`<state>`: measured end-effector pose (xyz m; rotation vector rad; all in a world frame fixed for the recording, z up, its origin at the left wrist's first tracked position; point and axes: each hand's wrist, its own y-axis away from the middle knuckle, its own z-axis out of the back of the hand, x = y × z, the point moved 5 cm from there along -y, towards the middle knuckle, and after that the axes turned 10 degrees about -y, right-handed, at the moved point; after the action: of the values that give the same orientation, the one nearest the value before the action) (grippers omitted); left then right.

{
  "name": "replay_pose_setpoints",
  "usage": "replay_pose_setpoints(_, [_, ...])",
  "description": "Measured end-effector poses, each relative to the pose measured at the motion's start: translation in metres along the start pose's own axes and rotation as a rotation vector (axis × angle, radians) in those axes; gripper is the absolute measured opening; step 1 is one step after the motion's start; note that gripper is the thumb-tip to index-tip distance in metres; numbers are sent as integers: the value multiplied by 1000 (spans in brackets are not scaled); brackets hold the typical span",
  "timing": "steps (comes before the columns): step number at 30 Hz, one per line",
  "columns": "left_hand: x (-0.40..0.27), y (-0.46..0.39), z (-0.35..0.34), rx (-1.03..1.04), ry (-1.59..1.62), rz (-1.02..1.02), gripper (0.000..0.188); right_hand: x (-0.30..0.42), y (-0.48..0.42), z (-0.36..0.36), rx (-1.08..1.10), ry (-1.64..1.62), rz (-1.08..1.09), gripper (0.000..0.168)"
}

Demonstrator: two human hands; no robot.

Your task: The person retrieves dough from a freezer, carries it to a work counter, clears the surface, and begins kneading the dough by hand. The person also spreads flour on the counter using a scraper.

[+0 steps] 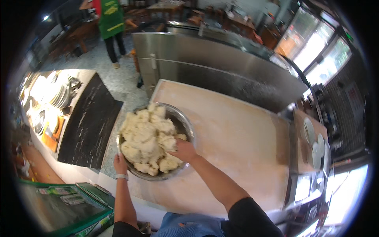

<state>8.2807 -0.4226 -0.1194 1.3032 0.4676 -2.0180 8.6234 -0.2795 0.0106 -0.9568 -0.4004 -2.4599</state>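
A large round metal bowl (189, 124) sits at the left end of a pale work board. Heaped inside is lumpy, pale yellow dough (145, 133), rising above the rim on the left. My left hand (119, 163) grips the bowl's near-left rim, a light band around its wrist. Reaching in from the right, my right hand (183, 150) presses into the right side of the dough; its fingertips are partly hidden among the lumps, so whether it grips any is unclear.
The work board (237, 124) stretches right of the bowl, with a stainless steel panel (207, 65) behind it. Stacked plates (62, 96) stand by a black marbled counter (88, 127). A green-framed chest (68, 204) is lower left. A person in a green apron (111, 19) stands beyond.
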Motion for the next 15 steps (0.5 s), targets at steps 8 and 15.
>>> replay_pose_setpoints(8, [-66, 92, 5, 127, 132, 101, 39, -9, 59, -13, 9, 12, 93, 67])
replay_pose_setpoints(15, [-149, 132, 12, 191, -33, -278, 42, -58, 126, -35, -112, -238, 35, 64])
